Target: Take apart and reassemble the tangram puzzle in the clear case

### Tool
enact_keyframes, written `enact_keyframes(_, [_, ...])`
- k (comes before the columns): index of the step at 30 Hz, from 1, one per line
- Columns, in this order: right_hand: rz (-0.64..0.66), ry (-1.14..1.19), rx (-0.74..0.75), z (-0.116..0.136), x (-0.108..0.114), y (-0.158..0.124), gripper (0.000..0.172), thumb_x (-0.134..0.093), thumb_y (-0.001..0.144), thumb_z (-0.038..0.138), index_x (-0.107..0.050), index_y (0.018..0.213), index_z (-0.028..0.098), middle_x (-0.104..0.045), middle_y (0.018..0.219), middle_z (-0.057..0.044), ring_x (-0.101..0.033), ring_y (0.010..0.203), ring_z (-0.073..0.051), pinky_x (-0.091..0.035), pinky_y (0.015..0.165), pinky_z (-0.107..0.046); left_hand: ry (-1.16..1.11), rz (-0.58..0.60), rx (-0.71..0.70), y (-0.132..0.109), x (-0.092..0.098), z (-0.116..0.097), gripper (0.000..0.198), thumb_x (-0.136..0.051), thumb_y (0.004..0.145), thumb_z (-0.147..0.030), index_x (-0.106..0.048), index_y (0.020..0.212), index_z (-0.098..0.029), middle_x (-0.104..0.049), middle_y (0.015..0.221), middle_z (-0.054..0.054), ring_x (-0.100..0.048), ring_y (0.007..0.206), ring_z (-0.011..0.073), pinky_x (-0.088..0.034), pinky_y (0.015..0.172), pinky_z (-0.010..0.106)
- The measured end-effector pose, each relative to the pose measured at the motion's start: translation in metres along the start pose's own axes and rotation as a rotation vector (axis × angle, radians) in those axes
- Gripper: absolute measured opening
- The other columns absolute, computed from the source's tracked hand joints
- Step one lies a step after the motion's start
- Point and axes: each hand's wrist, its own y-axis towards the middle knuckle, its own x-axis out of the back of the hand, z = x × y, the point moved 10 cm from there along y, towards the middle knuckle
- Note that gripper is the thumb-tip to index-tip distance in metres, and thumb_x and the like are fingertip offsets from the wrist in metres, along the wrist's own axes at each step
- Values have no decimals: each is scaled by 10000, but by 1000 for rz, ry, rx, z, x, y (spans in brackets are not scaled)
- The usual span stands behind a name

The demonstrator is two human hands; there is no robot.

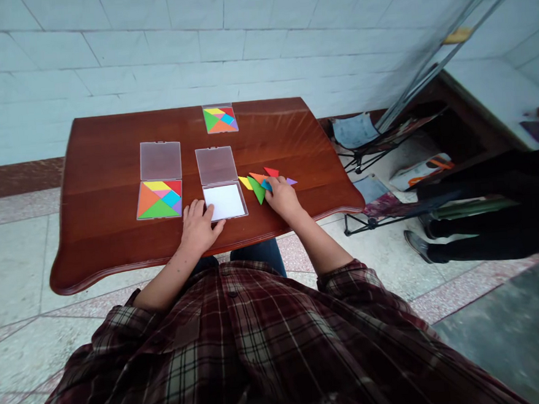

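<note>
My left hand (198, 226) lies on the table with its fingers apart, the thumb at the left edge of an open clear plastic case (216, 166). A white sheet (224, 201) covers the case's lower half. To the right, my right hand (282, 195) is closed over a loose pile of tangram pieces, its fingertips at a blue tangram piece (266, 185). Around them lie a yellow piece (245, 182), a green piece (256, 190), an orange piece (259, 177), a red piece (272, 171) and a purple piece (291, 181). My fingers hide part of the pile.
On the brown wooden table (109, 151), an open case with a filled tangram (158, 200) stands at left. Another filled tangram case (220, 119) lies at the far edge. A folding chair (361, 134) and a person in dark trousers (475, 237) are at right.
</note>
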Motion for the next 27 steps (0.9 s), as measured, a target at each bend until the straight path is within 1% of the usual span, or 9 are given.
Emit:
enact_keyframes(4, [-36, 37, 20, -2, 2, -6, 364, -414, 894, 221, -574, 1209, 134, -607, 1149, -164, -584, 962, -252, -467, 824, -352, -22, 1, 12, 0, -1, 1, 471, -489, 886, -464, -591, 1204, -132, -525, 1281, 194, -405, 1306, 380, -310, 1090, 533])
enact_keyframes(8, [-48, 55, 47, -1, 2, -9, 346, -393, 934, 308, -628, 1114, 128, -644, 1063, -164, -595, 957, -264, -453, 843, -350, -61, 11, 30, 0, -3, 4, 480, -485, 883, -464, -591, 1207, -126, -514, 1301, 202, -389, 1322, 388, -287, 1104, 547])
enact_keyframes(12, [-57, 104, 29, -6, 3, -7, 322, -392, 933, 306, -652, 1039, 147, -670, 1036, -146, -606, 948, -254, -453, 825, -330, -59, -4, 23, 0, -2, 3, 474, -489, 879, -469, -591, 1209, -144, -525, 1298, 193, -398, 1314, 389, -292, 1094, 562])
enact_keyframes(16, [-75, 228, -33, -21, 8, -2, 266, -451, 887, 285, -644, 1034, 175, -695, 998, -104, -627, 919, -242, -465, 808, -327, -44, 3, 22, 0, -1, 2, 477, -481, 883, -467, -594, 1203, -132, -528, 1288, 198, -404, 1310, 385, -305, 1089, 544])
enact_keyframes(20, [-77, 401, -146, -45, 5, 0, 344, -517, 834, 287, -591, 1146, 163, -700, 916, -68, -644, 775, -203, -482, 767, -325, -43, 8, 21, 1, 0, 2, 478, -480, 883, -471, -592, 1205, -136, -524, 1296, 194, -400, 1312, 383, -308, 1088, 540])
enact_keyframes(22, [-56, 444, -185, -54, 0, -2, 354, -516, 830, 283, -583, 1152, 155, -693, 855, -52, -636, 709, -184, -483, 744, -319, -54, 7, 24, 1, 0, 2, 472, -485, 881, -466, -590, 1210, -144, -525, 1300, 190, -401, 1311, 383, -304, 1088, 548])
enact_keyframes(25, [-25, 381, -191, -56, -3, -6, 304, -506, 844, 291, -616, 1093, 156, -687, 827, -56, -632, 734, -193, -476, 745, -321, -69, 9, 31, 1, 1, 3, 467, -486, 879, -459, -592, 1209, -146, -521, 1313, 195, -401, 1311, 389, -295, 1090, 566])
enact_keyframes(27, [-10, 292, -175, -53, 1, -8, 285, -502, 858, 295, -634, 1073, 163, -691, 885, -79, -634, 813, -217, -471, 776, -336, -57, 11, 31, 1, 1, 3, 470, -483, 879, -461, -594, 1201, -136, -519, 1312, 202, -403, 1308, 391, -298, 1089, 564])
